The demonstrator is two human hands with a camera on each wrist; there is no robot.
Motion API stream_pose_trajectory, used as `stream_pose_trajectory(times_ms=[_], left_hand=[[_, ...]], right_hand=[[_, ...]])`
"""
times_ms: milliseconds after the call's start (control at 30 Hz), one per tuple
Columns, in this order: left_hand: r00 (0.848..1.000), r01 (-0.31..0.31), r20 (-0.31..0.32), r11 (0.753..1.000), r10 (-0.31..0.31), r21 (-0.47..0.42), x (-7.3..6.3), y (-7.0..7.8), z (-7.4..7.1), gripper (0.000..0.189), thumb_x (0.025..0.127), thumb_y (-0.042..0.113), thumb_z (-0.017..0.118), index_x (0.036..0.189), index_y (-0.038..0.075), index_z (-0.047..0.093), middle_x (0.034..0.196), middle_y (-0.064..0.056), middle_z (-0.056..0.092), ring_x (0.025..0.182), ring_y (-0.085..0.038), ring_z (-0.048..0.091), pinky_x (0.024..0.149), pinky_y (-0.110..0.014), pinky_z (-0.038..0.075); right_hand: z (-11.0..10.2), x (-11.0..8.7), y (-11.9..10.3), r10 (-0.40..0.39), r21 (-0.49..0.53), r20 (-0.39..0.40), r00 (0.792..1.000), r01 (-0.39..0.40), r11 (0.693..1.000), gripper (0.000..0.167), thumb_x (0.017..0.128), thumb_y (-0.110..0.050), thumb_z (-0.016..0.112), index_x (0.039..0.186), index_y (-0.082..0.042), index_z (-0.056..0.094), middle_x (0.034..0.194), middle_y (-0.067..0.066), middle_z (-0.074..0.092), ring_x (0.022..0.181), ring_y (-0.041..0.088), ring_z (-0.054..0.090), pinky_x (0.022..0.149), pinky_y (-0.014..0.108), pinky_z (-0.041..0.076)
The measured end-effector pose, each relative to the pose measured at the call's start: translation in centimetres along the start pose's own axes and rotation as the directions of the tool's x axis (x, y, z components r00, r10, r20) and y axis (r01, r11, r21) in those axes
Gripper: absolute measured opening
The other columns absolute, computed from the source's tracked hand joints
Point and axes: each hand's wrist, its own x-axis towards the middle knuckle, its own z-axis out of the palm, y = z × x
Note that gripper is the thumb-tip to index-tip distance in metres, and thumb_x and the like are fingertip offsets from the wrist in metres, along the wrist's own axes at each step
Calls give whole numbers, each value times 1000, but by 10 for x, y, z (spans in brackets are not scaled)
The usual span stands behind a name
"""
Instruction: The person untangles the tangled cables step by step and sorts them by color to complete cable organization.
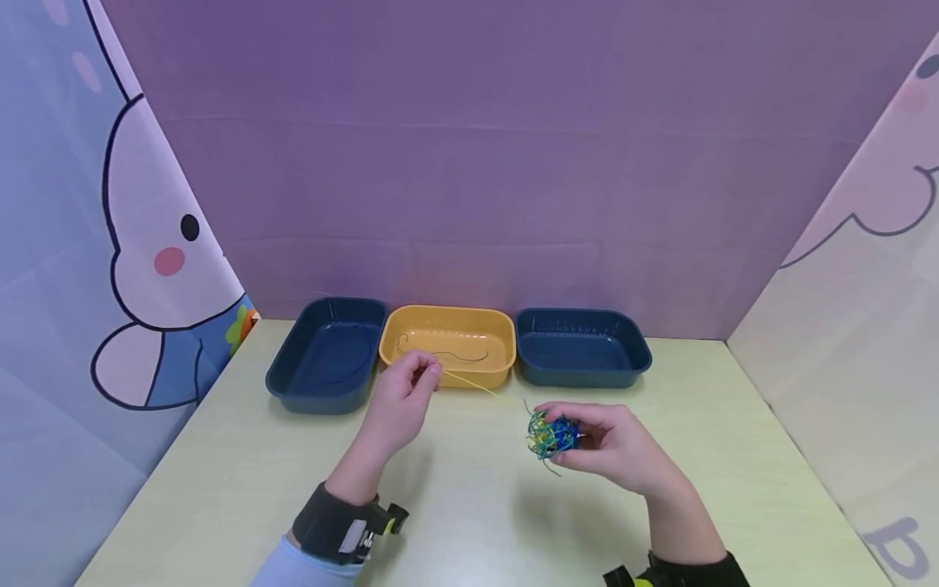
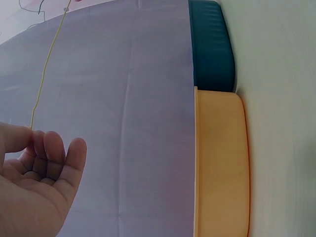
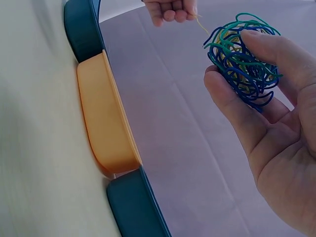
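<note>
My right hand [image 1: 619, 444] holds a tangled ball of blue, green and yellow wire-like strands [image 1: 552, 438] above the table, gripped between thumb and fingers. A few loose ends stick out of it. To the left, in front of the yellow tray, my left hand [image 1: 399, 399] pinches the end of a thin yellow strand [image 2: 43, 74] between thumb and forefinger. In the left wrist view this strand runs up taut from the fingertips, and in the right wrist view it reaches toward the ball [image 3: 244, 61]. The other left fingers are loosely bent.
Three trays stand in a row at the back of the table: a dark blue one [image 1: 315, 399] at left, a yellow one [image 1: 447, 314] in the middle, another dark blue one [image 1: 583, 379] at right. A thin dark strand [image 1: 462, 357] lies in the yellow tray. A purple cloth [image 1: 469, 163] hangs behind.
</note>
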Motion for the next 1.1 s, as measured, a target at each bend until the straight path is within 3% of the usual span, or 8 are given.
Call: stream_pose_trajectory(times_ms=[233, 400, 467, 633, 833, 967, 1100], left_hand=[[994, -29, -108, 999, 32, 29, 2, -3, -9, 13, 105, 9, 56, 101, -1, 63, 85, -11, 60, 77, -24, 57, 65, -26, 48], [973, 76, -218, 997, -76, -7, 6, -6, -24, 16, 108, 14, 52, 107, 0, 61, 94, -14, 62, 85, -26, 63, 72, -20, 52], [965, 124, -231, 992, -128, -30, 6, -6, -29, 16, 108, 14, 52, 110, 0, 60, 97, -16, 61, 87, -27, 63, 74, -18, 52], [970, 158, -180, 987, -163, -42, 6, -4, -30, 18, 109, 17, 51, 111, 1, 60, 99, -20, 60, 90, -29, 62, 76, -20, 52], [990, 68, -121, 997, -72, -33, 5, -4, -23, 14, 107, 13, 53, 107, 1, 62, 90, -14, 60, 85, -32, 61, 69, -24, 51], [994, 21, -103, 999, -25, -40, 4, -3, -19, 12, 106, 10, 54, 103, 1, 62, 88, -14, 60, 83, -35, 60, 67, -25, 50], [996, 25, -85, 999, -29, -37, 3, -3, -16, 10, 106, 10, 55, 102, 3, 61, 88, -17, 60, 81, -31, 58, 65, -25, 48]], right_hand=[[-5, -1, -2, -37, 12, 17, 999, 37, 999, 40, 82, 15, 75, 119, 3, 66, 125, 22, 66, 98, 25, 70, 77, 39, 61], [-14, -5, -4, -37, -51, -60, 997, 34, 998, 36, 82, 17, 73, 114, 3, 68, 100, 15, 72, 77, 18, 67, 62, 31, 59], [-19, -8, -5, -35, -73, -98, 995, 28, 997, 35, 82, 18, 72, 113, 2, 69, 95, 12, 72, 72, 18, 65, 58, 30, 57], [-25, -11, -5, -18, -124, -164, 986, -3, 992, 32, 84, 16, 72, 112, 2, 69, 97, 11, 73, 73, 20, 67, 60, 31, 59], [-25, -11, -3, 48, -111, -242, 969, -77, 991, 31, 83, 16, 72, 110, 4, 63, 100, 15, 71, 78, 18, 69, 68, 33, 61], [-25, -9, -2, 85, -45, -256, 963, -100, 994, 32, 83, 16, 73, 109, 4, 58, 117, 23, 67, 88, 21, 71, 73, 35, 61], [-24, -7, -1, 56, -15, -230, 972, -61, 998, 47, 84, 17, 71, 125, 1, 55, 132, 28, 59, 94, 28, 71, 74, 37, 61]])
